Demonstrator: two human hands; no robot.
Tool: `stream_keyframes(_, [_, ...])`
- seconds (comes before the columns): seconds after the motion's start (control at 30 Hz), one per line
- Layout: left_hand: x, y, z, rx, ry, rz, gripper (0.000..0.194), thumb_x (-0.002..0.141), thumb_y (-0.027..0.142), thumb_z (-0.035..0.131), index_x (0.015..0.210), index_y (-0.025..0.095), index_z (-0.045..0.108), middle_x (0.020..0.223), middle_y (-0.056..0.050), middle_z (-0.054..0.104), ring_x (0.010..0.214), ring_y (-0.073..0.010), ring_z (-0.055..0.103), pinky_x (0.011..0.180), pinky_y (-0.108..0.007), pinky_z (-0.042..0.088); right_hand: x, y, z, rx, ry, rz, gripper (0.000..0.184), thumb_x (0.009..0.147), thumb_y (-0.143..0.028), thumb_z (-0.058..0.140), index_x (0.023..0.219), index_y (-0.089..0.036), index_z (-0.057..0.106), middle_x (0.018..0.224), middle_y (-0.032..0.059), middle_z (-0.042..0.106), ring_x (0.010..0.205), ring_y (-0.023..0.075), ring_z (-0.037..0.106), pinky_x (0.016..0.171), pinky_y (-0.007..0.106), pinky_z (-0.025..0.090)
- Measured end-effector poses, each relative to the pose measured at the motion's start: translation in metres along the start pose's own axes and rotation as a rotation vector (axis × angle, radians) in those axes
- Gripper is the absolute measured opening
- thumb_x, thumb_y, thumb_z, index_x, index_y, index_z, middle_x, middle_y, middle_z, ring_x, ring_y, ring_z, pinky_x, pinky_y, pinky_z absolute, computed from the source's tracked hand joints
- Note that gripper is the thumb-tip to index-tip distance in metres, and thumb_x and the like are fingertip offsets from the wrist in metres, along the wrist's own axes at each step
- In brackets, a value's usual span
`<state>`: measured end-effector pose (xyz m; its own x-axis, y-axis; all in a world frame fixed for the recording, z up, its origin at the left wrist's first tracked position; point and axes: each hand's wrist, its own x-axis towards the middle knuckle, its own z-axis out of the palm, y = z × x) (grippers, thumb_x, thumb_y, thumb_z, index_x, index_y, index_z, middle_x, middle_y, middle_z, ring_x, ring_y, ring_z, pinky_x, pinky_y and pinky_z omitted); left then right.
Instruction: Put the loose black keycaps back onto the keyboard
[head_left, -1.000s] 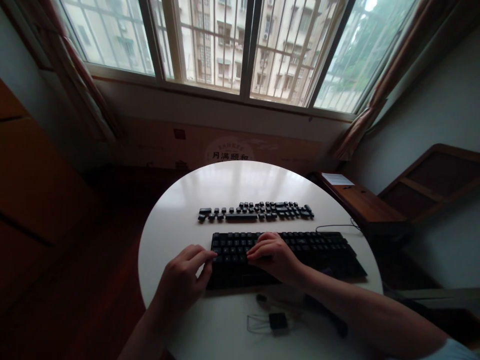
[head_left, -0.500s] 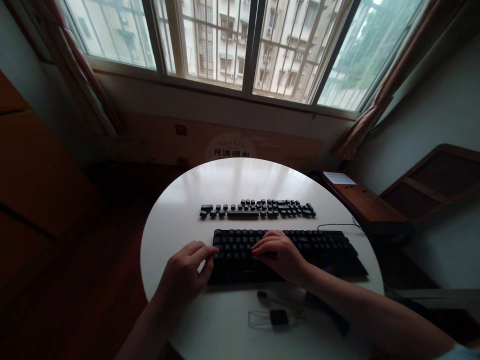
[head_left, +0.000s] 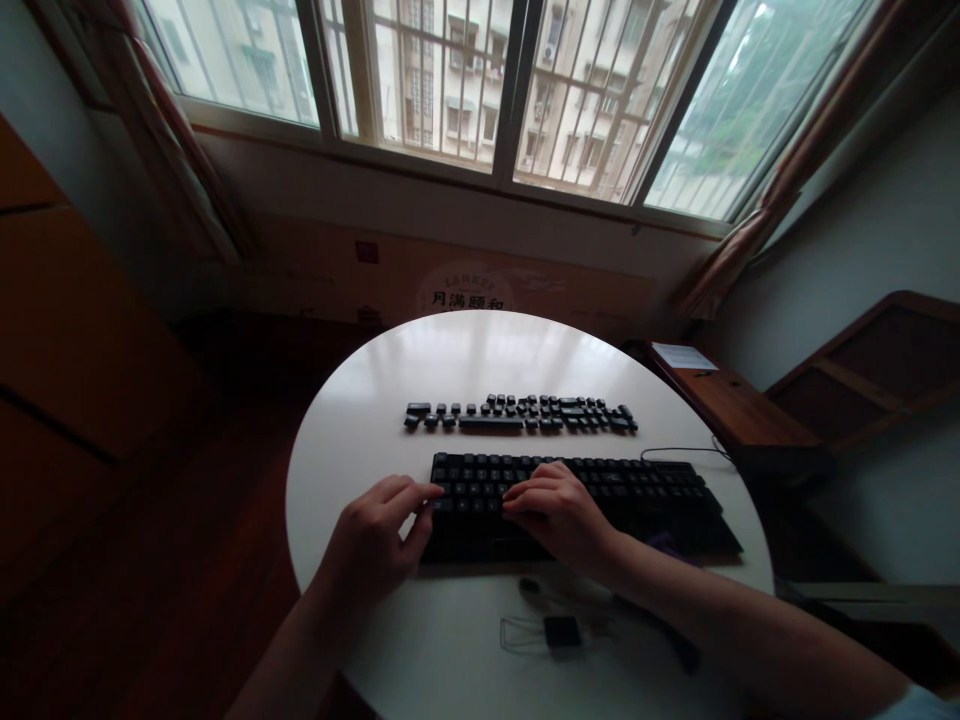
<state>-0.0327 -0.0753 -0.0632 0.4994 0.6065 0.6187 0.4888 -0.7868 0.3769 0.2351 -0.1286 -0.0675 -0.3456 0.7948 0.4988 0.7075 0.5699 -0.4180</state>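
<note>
Beneath the right hand (head_left: pixel 559 507), black keyboard (head_left: pixel 474 505), left hand (head_left: pixel 381 525) at its left edge, both grips unclear.

One left hand (head_left: pixel 379 528) shows; one right hand (head_left: pixel 559 512); one keyboard (head_left: pixel 630 482); toward the surface's (head_left: pixel 487 355) far edge, one long keycap (head_left: pixel 490 425), smaller keycaps (head_left: pixel 456 409) too crowded to count.
</note>
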Motion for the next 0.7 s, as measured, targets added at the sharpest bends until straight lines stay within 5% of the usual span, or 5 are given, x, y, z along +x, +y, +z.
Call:
stream_keyframes(0.17, [-0.001, -0.002, 0.001, -0.004, 0.007, 0.0, 0.023, 0.09, 0.015, 0.05, 0.099, 0.018, 0.071, 0.081, -0.004, 0.068, 0.072, -0.0156, 0.065, 0.063, -0.025, 0.054, 0.001, -0.009, -0.007, -0.181, -0.033, 0.026, 0.011, 0.089, -0.032, 0.069, 0.089, -0.029, 0.079, 0.111, 0.0074, 0.073, 0.099, 0.0276, 0.063, 0.089, 0.048, 0.047])
stream_keyframes(0.33, [-0.002, -0.002, 0.0, -0.005, 0.007, 0.016, 0.022, 0.09, 0.014, 0.051, 0.099, 0.017, 0.07, 0.083, -0.004, 0.069, 0.072, -0.0157, 0.066, 0.062, -0.025, 0.054, -0.004, -0.016, -0.019, -0.273, -0.108, -0.008, 0.016, 0.085, -0.036, 0.073, 0.098, -0.031, 0.08, 0.151, 0.0091, 0.047, 0.141, 0.0408, 0.037, 0.107, 0.065, 0.036])
stream_keyframes(0.5, [0.0, 0.0, -0.002, -0.009, 0.018, 0.022, 0.021, 0.09, 0.015, 0.051, 0.097, 0.018, 0.07, 0.081, -0.004, 0.068, 0.072, -0.0157, 0.066, 0.062, -0.025, 0.054, 0.017, 0.003, -0.031, -0.139, -0.094, -0.045, 0.016, 0.088, -0.028, 0.07, 0.1, -0.033, 0.078, 0.142, 0.0061, 0.058, 0.138, 0.0328, 0.045, 0.109, 0.059, 0.04])
stream_keyframes(0.7, [-0.002, -0.003, 0.0, 0.01, 0.014, 0.025, 0.022, 0.089, 0.014, 0.051, 0.098, 0.019, 0.071, 0.081, -0.003, 0.068, 0.071, -0.0152, 0.066, 0.062, -0.025, 0.055, 0.107, 0.075, -0.035, -0.158, 0.025, 0.075, 0.018, 0.081, -0.016, 0.074, 0.094, -0.027, 0.079, 0.103, 0.0045, 0.077, 0.106, 0.024, 0.066, 0.098, 0.041, 0.049])
